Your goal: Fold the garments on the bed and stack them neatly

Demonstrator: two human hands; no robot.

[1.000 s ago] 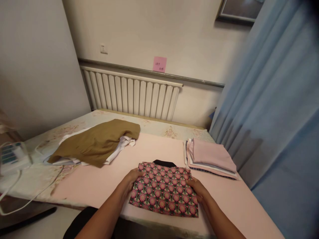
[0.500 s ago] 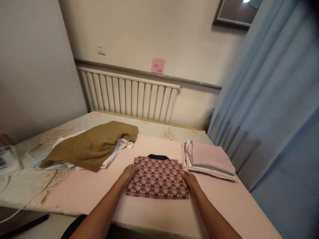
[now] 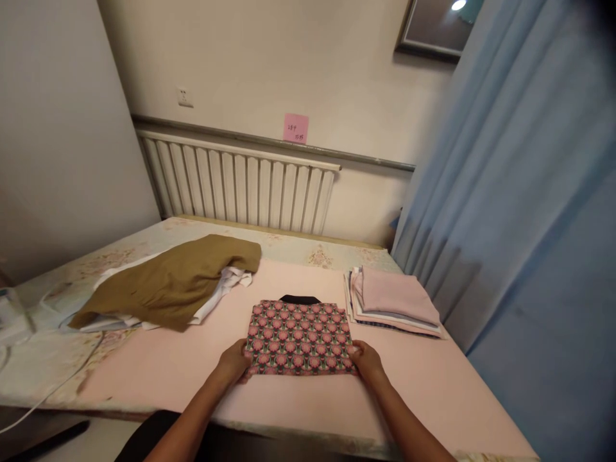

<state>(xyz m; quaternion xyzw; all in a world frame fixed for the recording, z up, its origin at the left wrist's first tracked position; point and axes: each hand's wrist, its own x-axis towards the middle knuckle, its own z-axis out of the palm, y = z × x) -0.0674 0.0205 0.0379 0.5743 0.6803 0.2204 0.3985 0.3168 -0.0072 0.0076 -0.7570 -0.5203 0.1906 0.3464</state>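
Black-collared flower-print shirt, lower centre, side edges gripped by left hand, right hand; uneven pull could skew folds.

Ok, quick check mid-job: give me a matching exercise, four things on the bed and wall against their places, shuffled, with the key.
1. flowered garment
2. olive cloth
3. folded pile
4. pink note

A. draped over white cloth
B. on the wall, above the radiator
C. held by left hand and right hand
D. nearest the blue curtain

Pairs: 1-C, 2-A, 3-D, 4-B
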